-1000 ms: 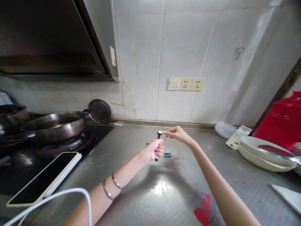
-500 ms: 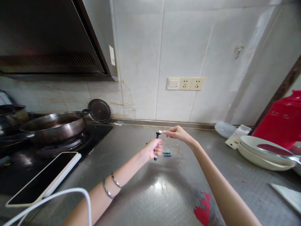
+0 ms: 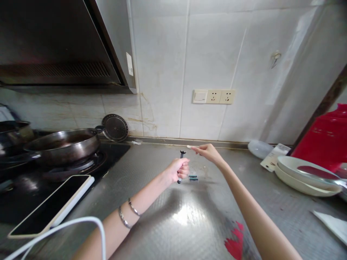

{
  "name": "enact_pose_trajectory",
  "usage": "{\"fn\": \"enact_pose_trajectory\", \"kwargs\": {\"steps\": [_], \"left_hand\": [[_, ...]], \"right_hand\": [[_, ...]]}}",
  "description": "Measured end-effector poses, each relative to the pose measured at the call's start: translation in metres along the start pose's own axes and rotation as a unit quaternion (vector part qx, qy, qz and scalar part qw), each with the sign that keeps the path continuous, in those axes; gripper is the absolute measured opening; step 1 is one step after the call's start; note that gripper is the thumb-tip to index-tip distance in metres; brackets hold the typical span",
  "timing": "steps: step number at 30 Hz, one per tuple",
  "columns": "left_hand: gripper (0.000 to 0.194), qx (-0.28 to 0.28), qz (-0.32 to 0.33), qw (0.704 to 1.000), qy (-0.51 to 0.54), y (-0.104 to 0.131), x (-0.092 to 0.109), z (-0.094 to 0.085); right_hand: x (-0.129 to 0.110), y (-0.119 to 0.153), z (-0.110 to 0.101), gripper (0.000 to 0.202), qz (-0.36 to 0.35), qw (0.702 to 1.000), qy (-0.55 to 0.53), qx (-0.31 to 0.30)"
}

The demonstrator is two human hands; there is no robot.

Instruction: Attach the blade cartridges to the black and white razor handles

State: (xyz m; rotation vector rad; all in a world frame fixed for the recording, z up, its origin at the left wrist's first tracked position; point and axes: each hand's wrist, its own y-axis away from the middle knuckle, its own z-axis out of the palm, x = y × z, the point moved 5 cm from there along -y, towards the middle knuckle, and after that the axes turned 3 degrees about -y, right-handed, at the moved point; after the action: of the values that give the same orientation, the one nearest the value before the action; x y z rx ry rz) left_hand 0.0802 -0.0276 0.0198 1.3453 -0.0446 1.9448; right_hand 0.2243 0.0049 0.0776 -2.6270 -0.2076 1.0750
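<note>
Apparently for steadiness, clasping a dark rod (image 3: 181, 155) in a curled left hand (image 3: 179, 170) while fingertip-pinching a white piece (image 3: 189, 147) in the right hand (image 3: 208, 152)

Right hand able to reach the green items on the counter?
Likely yes: the green items show just right of the left hand, nothing visibly blocking, though the right hand pinches a small white piece.

Between the bare left forearm (image 3: 146, 198) and the bare right forearm (image 3: 251, 202), the grey metal countertop (image 3: 168, 231) offers open passage. Leftward, the wide silver steel pan (image 3: 67, 152), white-edged black phone (image 3: 51, 206) and looping white cable (image 3: 86, 218) stand in the way; rightward, stacked pale oval dishes (image 3: 295, 182) do. The grey tiled wall (image 3: 162, 72) blocks the far side.
</note>
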Motion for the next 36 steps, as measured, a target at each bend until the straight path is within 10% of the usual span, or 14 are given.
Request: {"fn": "enact_pose_trajectory", "kwargs": {"steps": [26, 36], "left_hand": [[0.037, -0.002, 0.134, 0.988, -0.077, 0.022, 0.037, -0.006], [0.04, -0.039, 0.136, 0.984, -0.106, 0.034, 0.047, -0.002]], "right_hand": [[-0.021, 0.005, -0.025, 0.039, -0.049, 0.992, -0.056, 0.103], [-0.029, 0.011, -0.018, 0.042, 0.005, 0.999, 0.022, 0.047]]}}
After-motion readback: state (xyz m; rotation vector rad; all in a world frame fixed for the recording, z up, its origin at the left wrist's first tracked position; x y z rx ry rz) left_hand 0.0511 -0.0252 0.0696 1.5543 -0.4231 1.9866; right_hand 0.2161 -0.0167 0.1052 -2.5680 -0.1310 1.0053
